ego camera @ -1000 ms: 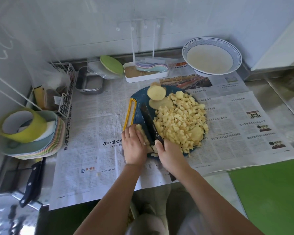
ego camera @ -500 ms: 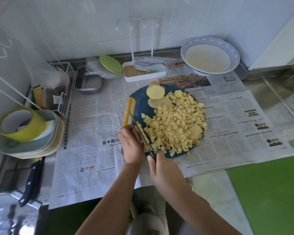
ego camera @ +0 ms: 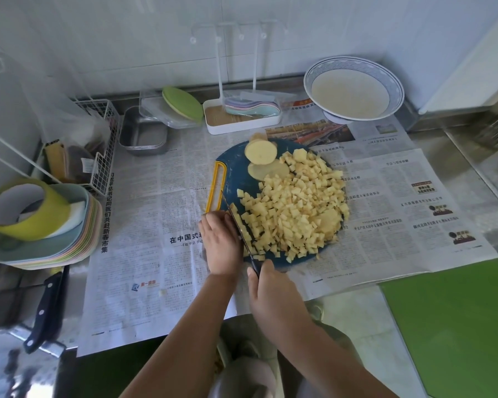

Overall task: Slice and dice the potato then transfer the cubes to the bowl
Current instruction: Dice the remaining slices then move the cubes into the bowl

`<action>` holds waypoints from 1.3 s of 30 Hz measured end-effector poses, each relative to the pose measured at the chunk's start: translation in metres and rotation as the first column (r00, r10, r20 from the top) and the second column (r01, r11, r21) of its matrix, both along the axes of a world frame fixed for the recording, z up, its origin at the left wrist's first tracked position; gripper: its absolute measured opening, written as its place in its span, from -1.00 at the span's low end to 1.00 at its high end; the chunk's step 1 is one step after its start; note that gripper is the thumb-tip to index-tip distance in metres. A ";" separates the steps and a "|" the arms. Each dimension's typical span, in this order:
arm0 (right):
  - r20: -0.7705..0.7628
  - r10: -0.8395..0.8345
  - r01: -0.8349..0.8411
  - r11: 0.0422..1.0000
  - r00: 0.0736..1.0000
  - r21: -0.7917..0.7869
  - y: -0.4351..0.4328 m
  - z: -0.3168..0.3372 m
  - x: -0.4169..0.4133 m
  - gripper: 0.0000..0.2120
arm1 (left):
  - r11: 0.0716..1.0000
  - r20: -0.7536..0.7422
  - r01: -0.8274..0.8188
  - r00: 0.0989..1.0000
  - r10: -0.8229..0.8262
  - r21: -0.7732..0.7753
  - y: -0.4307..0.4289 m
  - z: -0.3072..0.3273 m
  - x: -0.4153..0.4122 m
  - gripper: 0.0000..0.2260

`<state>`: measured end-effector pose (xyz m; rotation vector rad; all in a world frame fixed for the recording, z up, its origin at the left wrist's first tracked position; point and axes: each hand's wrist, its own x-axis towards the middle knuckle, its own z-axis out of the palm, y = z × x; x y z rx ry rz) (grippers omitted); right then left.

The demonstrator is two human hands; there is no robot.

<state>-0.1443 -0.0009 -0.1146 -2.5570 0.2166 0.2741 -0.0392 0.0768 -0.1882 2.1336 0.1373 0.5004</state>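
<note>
A round blue cutting board (ego camera: 235,173) with a yellow handle lies on newspaper. A big heap of potato cubes (ego camera: 293,208) covers its right half. An uncut potato end (ego camera: 260,152) and a flat slice (ego camera: 268,170) sit at the board's far side. My right hand (ego camera: 273,294) grips the handle of a knife (ego camera: 239,225), whose blade stands edge-down at the heap's left side. My left hand (ego camera: 222,242) rests palm-down at the board's near-left edge, fingers bent over potato pieces beside the blade; what it covers is mostly hidden. The blue-rimmed white bowl (ego camera: 354,87) stands at the back right.
Stacked pastel plates with a yellow-green cup (ego camera: 26,214) sit at the left, a black-handled knife (ego camera: 46,308) below them. A wire basket (ego camera: 78,156), steel tins (ego camera: 143,136), a white tray (ego camera: 242,116) line the back. A green board (ego camera: 454,326) lies at the near right.
The knife has turned from lying flat, pushing cubes, to standing on edge by my left fingers. My right hand has drawn back toward me; more cubes now lie left of the heap.
</note>
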 end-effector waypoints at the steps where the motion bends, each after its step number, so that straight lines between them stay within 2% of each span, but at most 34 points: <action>1: -0.011 -0.004 0.004 1.000 1.000 -0.014 0.001 0.001 0.001 -0.64 | 1.000 0.001 0.002 1.000 -0.002 0.001 0.000 -0.001 0.001 -0.73; 22: -0.158 -0.061 0.046 0.994 0.986 -0.096 0.013 -0.003 0.026 -0.65 | 0.992 0.076 -0.038 0.997 0.029 0.120 -0.001 -0.005 0.007 -0.78; 25: -0.166 -0.069 0.058 0.996 0.984 -0.068 0.012 -0.002 0.032 -0.64 | 0.991 0.084 -0.035 0.996 0.024 0.127 -0.001 -0.005 0.007 -0.79; 30: -0.143 -0.131 0.139 0.989 0.981 0.047 -0.002 -0.009 0.041 -0.61 | 0.995 0.064 -0.031 0.998 0.025 0.096 -0.002 -0.004 0.005 -0.82; 36: -0.077 -0.113 0.112 0.993 0.991 -0.026 -0.025 -0.012 0.034 -0.62 | 0.997 0.021 -0.061 0.998 0.060 0.056 -0.006 -0.002 0.002 -0.90; 39: -0.103 -0.114 0.117 0.993 0.988 0.025 -0.031 -0.008 0.039 -0.65 | 0.997 -0.023 -0.066 0.997 0.067 0.032 -0.007 0.001 0.002 -0.91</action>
